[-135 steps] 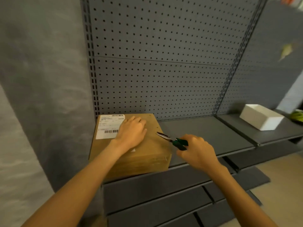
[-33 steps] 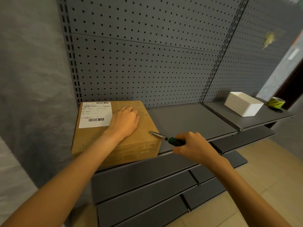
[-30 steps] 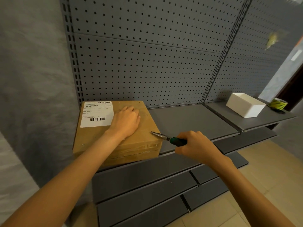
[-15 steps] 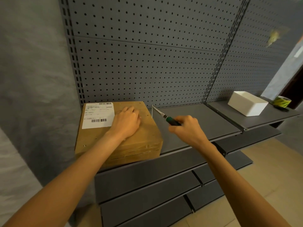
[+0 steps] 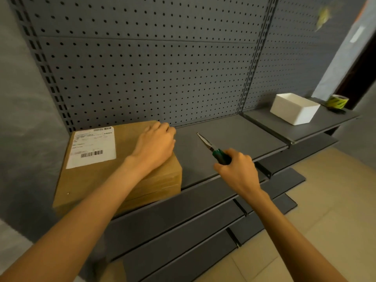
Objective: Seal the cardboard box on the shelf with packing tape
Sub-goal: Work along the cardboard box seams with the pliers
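A closed brown cardboard box (image 5: 97, 176) with a white shipping label (image 5: 92, 146) sits at the left end of the grey shelf (image 5: 234, 137). My left hand (image 5: 155, 144) rests on the box's top near its far right corner, fingers curled over the edge. My right hand (image 5: 237, 173) grips the green handles of a pair of scissors (image 5: 211, 148), blades closed and pointing up-left above the shelf, to the right of the box. A roll of green-yellow packing tape (image 5: 336, 101) lies at the far right of the adjoining shelf.
A white open container (image 5: 294, 108) stands on the right shelf section beside the tape. Grey pegboard (image 5: 152, 68) backs the shelves. Lower shelves step out below, above a beige tiled floor (image 5: 329, 210). A grey wall is on the left.
My right hand has drawn the scissors away from the box's right edge, first lifting, then to the right over the shelf. My left hand slid toward the box's far right corner.
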`<state>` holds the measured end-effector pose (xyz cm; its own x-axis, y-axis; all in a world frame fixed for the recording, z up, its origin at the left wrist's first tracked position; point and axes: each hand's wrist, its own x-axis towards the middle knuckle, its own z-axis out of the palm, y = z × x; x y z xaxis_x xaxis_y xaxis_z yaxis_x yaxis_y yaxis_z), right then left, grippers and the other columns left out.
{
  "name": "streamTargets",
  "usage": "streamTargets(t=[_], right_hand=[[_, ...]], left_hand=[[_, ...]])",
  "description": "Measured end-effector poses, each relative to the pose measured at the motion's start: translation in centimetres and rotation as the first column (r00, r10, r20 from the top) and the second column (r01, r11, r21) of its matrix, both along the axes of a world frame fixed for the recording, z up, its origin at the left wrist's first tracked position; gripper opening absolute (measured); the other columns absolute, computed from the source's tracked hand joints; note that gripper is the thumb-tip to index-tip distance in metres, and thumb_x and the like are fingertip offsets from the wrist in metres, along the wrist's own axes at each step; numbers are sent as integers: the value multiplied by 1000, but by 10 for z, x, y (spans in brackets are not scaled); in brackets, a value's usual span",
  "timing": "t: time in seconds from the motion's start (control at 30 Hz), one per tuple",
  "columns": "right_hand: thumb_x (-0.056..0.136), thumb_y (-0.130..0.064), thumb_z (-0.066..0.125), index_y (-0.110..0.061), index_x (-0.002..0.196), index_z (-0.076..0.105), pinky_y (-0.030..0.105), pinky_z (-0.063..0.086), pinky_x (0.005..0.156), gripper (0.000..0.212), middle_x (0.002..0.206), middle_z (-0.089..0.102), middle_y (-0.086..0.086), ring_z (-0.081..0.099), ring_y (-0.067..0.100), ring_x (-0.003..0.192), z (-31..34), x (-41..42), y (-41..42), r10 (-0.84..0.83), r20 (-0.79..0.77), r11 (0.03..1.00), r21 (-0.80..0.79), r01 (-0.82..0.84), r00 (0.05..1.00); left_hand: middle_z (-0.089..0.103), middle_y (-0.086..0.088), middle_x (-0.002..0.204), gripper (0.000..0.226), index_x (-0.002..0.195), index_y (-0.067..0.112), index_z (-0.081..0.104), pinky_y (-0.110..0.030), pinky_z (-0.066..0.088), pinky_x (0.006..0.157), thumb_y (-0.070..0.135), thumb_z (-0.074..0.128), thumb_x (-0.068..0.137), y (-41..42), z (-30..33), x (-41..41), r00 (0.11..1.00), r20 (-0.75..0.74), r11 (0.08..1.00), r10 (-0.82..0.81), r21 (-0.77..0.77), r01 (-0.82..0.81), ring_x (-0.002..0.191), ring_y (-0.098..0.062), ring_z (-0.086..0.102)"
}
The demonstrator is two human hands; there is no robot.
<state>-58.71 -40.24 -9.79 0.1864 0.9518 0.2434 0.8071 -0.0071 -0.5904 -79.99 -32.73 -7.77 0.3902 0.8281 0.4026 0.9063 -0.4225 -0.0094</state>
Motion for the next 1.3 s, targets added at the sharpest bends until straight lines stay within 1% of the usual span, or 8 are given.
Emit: streamTargets(t=[0.2, 0.37, 0.5, 0.63, 0.83, 0.93, 1.0, 1.3], right_hand=[[83, -32, 63, -15, 106, 60, 36, 51, 63, 29, 85, 57, -1, 57, 23, 73, 6, 78, -3, -193, 73, 980, 54, 189, 978], [81, -36, 62, -16, 96, 59, 33, 48, 58, 25, 81, 60, 1, 57, 21, 67, 6, 173, -12, -341, 55, 940, 52, 338, 938], [79, -30, 63, -15, 94, 61, 27, 39, 51, 21, 79, 60, 2, 54, 19, 64, 12, 257, -17, -465, 53, 885, 63, 462, 884], [79, -30, 62, -17, 96, 60, 33, 46, 56, 21, 85, 64, 3, 57, 24, 69, 25, 339, -26, -589, 96, 808, 89, 583, 802], [81, -30, 60, -18, 97, 57, 24, 22, 46, 20, 88, 59, -1, 43, 20, 66, 58, 441, -51, -704, 226, 708, 149, 690, 674], [81, -30, 61, -18, 97, 57, 23, 21, 46, 21, 89, 60, -1, 40, 20, 67, 67, 476, -57, -748, 241, 659, 171, 732, 618], [81, -30, 61, -18, 98, 57, 22, 21, 46, 21, 86, 54, -4, 40, 19, 67, 69, 496, -55, -760, 248, 644, 155, 749, 601], [82, -30, 58, -18, 97, 55, 23, 23, 47, 20, 95, 61, -3, 44, 19, 70, 57, 591, 1, -763, 268, 633, 129, 763, 588]], left_hand=[[57, -5, 122, 29, 119, 11, 56, -37, 39, 93, 27, 46, 96, 17, 3, 111, 975, -10, 974, -223, 34, 223, 115, -24, 49], [56, -3, 122, 30, 120, 13, 56, -36, 39, 93, 28, 45, 97, 38, 8, 215, 929, -15, 929, -369, 29, 369, 115, -23, 48], [58, -2, 118, 29, 118, 14, 57, -35, 38, 92, 28, 46, 96, 56, 20, 316, 870, -26, 867, -492, 80, 492, 112, -23, 49], [60, -5, 116, 28, 115, 12, 59, -37, 38, 92, 28, 50, 94, 67, 24, 417, 818, -31, 814, -574, 94, 574, 112, -25, 50], [62, -6, 113, 27, 112, 13, 61, -39, 41, 88, 30, 52, 93, 84, 29, 529, 808, 17, 807, -589, 74, 586, 108, -27, 53], [61, -6, 116, 28, 114, 14, 61, -40, 41, 90, 30, 52, 94, 96, 31, 564, 811, 42, 812, -583, 45, 582, 110, -28, 52], [60, -4, 118, 28, 117, 15, 59, -39, 40, 90, 31, 49, 95, 102, 33, 588, 807, 28, 807, -590, 44, 588, 111, -27, 51], [60, -5, 119, 30, 119, 12, 58, -38, 40, 90, 29, 49, 95, 149, 29, 700, 754, 71, 757, -653, 56, 651, 111, -26, 51]])
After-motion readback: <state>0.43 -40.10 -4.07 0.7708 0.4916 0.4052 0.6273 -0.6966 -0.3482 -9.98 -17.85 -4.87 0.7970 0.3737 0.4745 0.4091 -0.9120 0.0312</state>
